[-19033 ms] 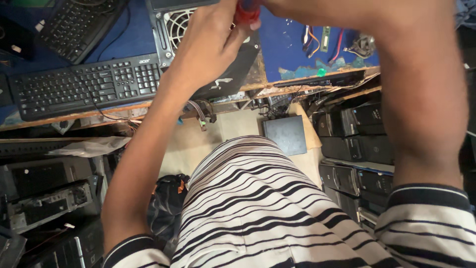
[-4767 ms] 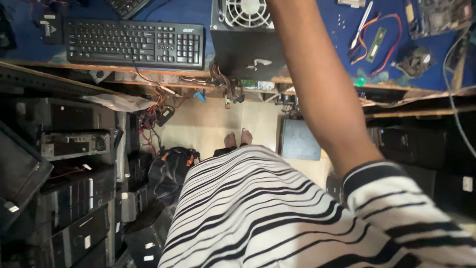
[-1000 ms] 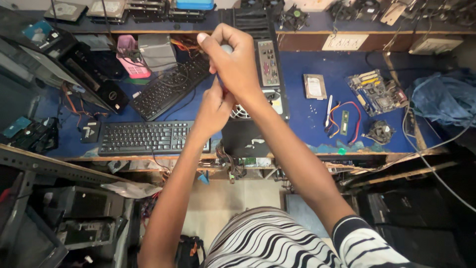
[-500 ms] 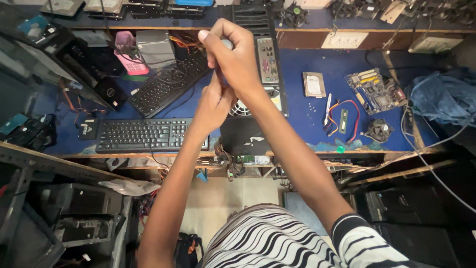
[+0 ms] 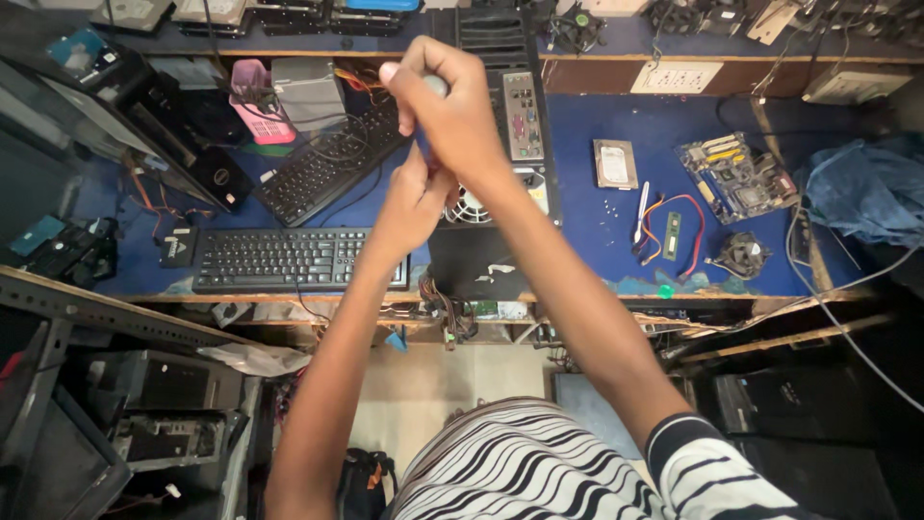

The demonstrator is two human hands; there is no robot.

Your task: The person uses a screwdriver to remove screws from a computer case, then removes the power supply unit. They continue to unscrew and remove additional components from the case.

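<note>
Both of my hands are raised together over a blue workbench (image 5: 587, 241). My right hand (image 5: 452, 116) is closed in a fist around a small grey object (image 5: 436, 85) that shows only at its top. My left hand (image 5: 412, 197) sits just below, fingers curled up against the right palm; what it holds is hidden. Behind the hands lies an open black computer case (image 5: 510, 106) with a round fan (image 5: 472, 207) at its near end.
Two black keyboards (image 5: 279, 258) (image 5: 322, 169) lie to the left, by a dark monitor (image 5: 135, 125) and a pink device (image 5: 255, 101). To the right are a hard drive (image 5: 616, 164), a green circuit board (image 5: 736, 178), loose cables (image 5: 674, 221), a cooler fan (image 5: 741, 255) and blue cloth (image 5: 866, 188). Computer cases (image 5: 164, 414) stack under the bench.
Seconds ago I looked down at my lap and the bench edge; now the whole bench top shows. Over the last second my hands have stayed pressed together, barely shifting.
</note>
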